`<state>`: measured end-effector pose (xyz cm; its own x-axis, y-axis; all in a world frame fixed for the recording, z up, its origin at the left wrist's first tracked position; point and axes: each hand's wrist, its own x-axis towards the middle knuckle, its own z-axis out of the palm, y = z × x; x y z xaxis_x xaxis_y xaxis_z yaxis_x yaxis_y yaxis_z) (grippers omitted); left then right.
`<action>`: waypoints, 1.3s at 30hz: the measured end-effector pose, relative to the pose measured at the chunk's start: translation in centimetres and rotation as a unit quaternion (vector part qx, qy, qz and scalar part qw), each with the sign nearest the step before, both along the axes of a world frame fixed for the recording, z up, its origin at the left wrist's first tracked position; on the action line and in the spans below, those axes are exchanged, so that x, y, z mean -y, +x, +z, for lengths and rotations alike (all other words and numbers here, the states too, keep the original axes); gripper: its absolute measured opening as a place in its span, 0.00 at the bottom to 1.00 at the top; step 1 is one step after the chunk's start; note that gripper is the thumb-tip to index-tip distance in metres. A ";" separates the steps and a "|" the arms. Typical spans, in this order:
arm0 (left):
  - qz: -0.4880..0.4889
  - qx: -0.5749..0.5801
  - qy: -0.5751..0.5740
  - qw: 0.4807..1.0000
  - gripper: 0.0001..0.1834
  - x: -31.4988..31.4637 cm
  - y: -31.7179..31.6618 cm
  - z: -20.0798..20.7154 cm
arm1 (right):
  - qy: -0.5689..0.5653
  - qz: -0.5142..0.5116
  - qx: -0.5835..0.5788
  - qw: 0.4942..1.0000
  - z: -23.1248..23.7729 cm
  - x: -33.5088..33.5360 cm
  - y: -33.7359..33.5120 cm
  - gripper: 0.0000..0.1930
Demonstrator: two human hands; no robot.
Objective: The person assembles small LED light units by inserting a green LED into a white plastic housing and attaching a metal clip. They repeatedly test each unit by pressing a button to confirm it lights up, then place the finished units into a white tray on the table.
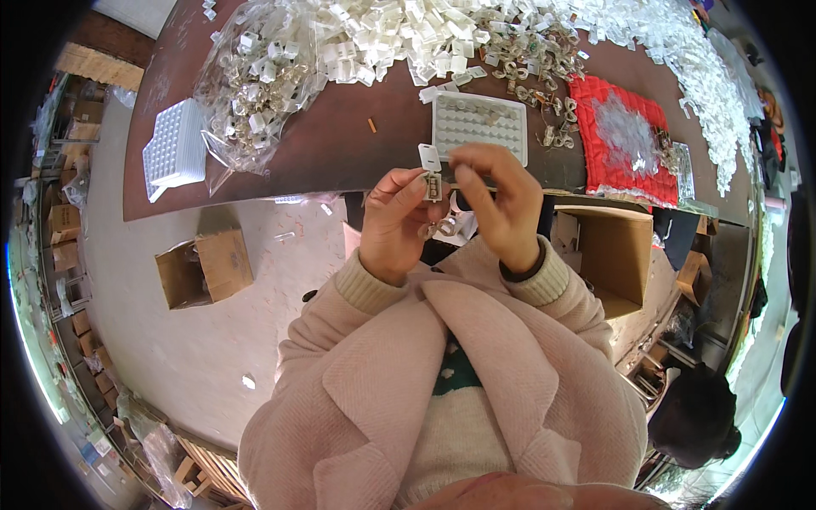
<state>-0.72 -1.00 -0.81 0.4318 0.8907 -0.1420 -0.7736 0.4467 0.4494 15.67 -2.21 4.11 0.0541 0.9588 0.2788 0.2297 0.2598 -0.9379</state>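
My left hand [393, 223] and my right hand [497, 202] are raised together in front of my chest, just below the near edge of a brown table [340, 144]. Between their fingertips I hold a small metal and white plastic part [433, 187]. A little white tab [429, 156] sticks up just above it. More small parts [444, 227] lie below my hands, partly hidden. Right behind my hands a white moulded tray [478, 125] with rows of pockets rests on the table.
A big heap of white plastic pieces [408, 42] covers the back of the table, some in a clear bag [255, 93]. A second white tray [174, 146] lies left, a red quilted cushion [625, 140] right. Open cardboard boxes [204, 268] [608, 255] stand on the floor.
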 end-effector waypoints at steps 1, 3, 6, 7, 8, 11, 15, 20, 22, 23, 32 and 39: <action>0.000 0.005 -0.014 1.000 0.08 0.0 0.1 0.2 | -0.095 0.003 -0.106 0.990 -0.1 -0.6 0.0 0.12; -0.042 0.005 -0.009 0.999 0.08 -0.2 0.2 0.5 | -0.230 0.052 -0.230 0.944 0.0 -1.4 0.5 0.12; -0.065 0.061 -0.005 0.996 0.09 -0.2 0.4 0.7 | -0.220 0.025 -0.223 0.949 -0.2 -1.3 0.5 0.09; -0.052 0.027 -0.010 0.998 0.10 -0.1 0.5 0.7 | -0.180 -0.020 -0.180 0.967 -0.5 -1.0 0.1 0.07; -0.058 0.068 -0.008 0.996 0.10 -0.2 0.6 0.7 | -0.136 -0.016 -0.165 0.977 -0.6 -0.7 0.0 0.07; -0.048 0.054 -0.059 0.996 0.11 -0.1 0.6 0.8 | 0.054 0.024 -0.104 0.993 -1.1 -0.7 -0.2 0.12; -0.029 0.042 -0.084 0.995 0.17 0.2 0.7 1.0 | 0.148 0.061 -0.020 0.987 -1.2 -0.8 0.1 0.14; -0.018 0.062 -0.109 0.992 0.15 0.3 1.0 0.3 | 0.166 0.048 0.015 0.985 -1.4 -0.9 -0.3 0.14; -0.055 0.121 -0.066 0.989 0.16 0.3 0.8 0.0 | 0.172 0.036 -0.002 0.984 -1.6 -1.0 -0.8 0.14; -0.100 0.194 -0.018 0.976 0.17 0.0 0.7 -0.2 | 0.184 0.030 -0.005 0.983 -1.7 -1.0 -0.9 0.14; -0.033 0.092 -0.084 0.992 0.19 0.9 1.8 0.2 | 0.253 0.018 0.088 0.963 -2.2 0.1 0.5 0.19; -0.013 -0.057 -0.062 0.996 0.16 0.7 2.9 1.1 | 0.129 -0.269 0.239 0.924 -4.1 1.7 11.6 0.13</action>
